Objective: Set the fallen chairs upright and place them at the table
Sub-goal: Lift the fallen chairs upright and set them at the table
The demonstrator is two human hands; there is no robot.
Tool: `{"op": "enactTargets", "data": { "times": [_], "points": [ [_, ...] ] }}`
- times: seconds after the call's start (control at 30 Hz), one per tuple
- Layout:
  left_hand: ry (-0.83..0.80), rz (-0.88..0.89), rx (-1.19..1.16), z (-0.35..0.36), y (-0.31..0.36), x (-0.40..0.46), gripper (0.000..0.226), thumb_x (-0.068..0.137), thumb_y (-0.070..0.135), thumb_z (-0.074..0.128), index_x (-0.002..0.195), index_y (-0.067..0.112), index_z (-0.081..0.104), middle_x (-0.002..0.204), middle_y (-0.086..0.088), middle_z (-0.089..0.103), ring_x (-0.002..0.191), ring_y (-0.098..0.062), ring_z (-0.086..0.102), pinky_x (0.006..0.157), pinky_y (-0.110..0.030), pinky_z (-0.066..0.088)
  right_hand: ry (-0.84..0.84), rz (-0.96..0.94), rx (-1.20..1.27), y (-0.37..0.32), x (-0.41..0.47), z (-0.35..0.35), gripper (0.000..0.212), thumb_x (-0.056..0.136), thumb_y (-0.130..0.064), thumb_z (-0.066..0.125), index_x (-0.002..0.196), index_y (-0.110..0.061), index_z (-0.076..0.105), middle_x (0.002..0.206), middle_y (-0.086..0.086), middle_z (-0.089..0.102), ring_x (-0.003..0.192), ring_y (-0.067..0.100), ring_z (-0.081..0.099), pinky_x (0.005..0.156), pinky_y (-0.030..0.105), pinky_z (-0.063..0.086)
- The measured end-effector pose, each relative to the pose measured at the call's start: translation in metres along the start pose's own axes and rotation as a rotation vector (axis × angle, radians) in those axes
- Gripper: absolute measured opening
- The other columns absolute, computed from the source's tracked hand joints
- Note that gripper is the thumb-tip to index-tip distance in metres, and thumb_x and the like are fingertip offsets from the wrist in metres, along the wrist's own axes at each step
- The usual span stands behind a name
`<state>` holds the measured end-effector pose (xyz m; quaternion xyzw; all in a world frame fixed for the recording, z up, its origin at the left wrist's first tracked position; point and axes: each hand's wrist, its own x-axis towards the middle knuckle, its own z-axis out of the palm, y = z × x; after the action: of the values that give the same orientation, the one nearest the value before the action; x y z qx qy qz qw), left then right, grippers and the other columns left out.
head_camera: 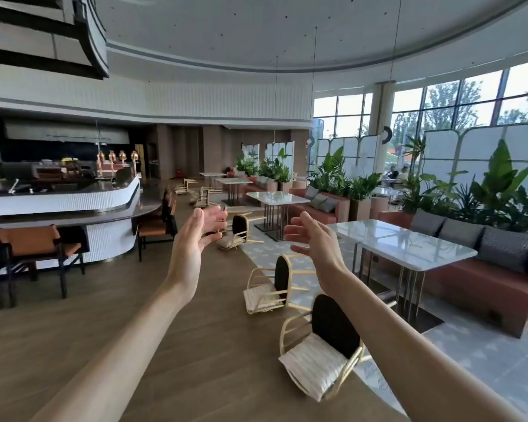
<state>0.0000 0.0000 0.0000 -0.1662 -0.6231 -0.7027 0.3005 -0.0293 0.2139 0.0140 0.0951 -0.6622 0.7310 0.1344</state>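
Both hands, the left hand (200, 231) and right hand (313, 236), are raised mid-frame, palms facing each other, fingers straight, holding nothing. The nearest fallen pale-wood armchair with black back and cream cushion (323, 351) lies tipped over at lower right, beside the white marble-topped table on thin metal legs (409, 242). Lifting it carelessly could knock its legs into the table's edge. The brown wood floor (134, 315) at lower left offers swinging room.

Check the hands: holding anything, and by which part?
Nothing held. Left hand and right hand are both open in mid-air, above the fallen chairs.
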Motion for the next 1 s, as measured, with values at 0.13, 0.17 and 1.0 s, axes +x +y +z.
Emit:
{"op": "enactTargets", "data": {
  "times": [0.13, 0.17, 1.0],
  "points": [
    [0.004, -0.038, -0.001, -0.029, -0.011, 0.012, 0.055, 0.096, 0.051, 0.039, 0.124, 0.01, 0.064, 0.123, -0.012, 0.07, 0.113, -0.025, 0.065, 0.102, -0.044, 0.05, 0.011, 0.027, 0.006, 0.019, 0.012, 0.026, 0.033, 0.105, -0.035, 0.05, 0.102, -0.011, 0.072, 0.111, 0.018, 0.074, 0.098, 0.028, 0.069, 0.098, 0.049, 0.053],
    [0.005, -0.051, 0.005, -0.038, -0.018, 0.016, 0.056, 0.097, 0.051, 0.039, 0.124, 0.01, 0.064, 0.123, -0.012, 0.07, 0.113, -0.025, 0.066, 0.102, -0.044, 0.05, 0.015, 0.039, 0.005, 0.026, 0.016, 0.036, 0.034, 0.105, -0.036, 0.05, 0.105, -0.009, 0.072, 0.112, 0.018, 0.074, 0.098, 0.028, 0.069, 0.098, 0.049, 0.053],
    [0.044, -0.432, 0.092, -0.094, -0.379, 0.243, 0.042, 0.106, 0.039, 0.044, 0.123, 0.006, 0.063, 0.122, -0.015, 0.069, 0.098, -0.029, 0.069, 0.088, -0.052, 0.057, 0.07, 0.3, 0.046, 0.294, 0.331, 0.083, 0.031, 0.106, -0.032, 0.049, 0.095, -0.013, 0.07, 0.099, 0.012, 0.073, 0.087, 0.022, 0.068, 0.079, 0.036, 0.056]
  ]
}}
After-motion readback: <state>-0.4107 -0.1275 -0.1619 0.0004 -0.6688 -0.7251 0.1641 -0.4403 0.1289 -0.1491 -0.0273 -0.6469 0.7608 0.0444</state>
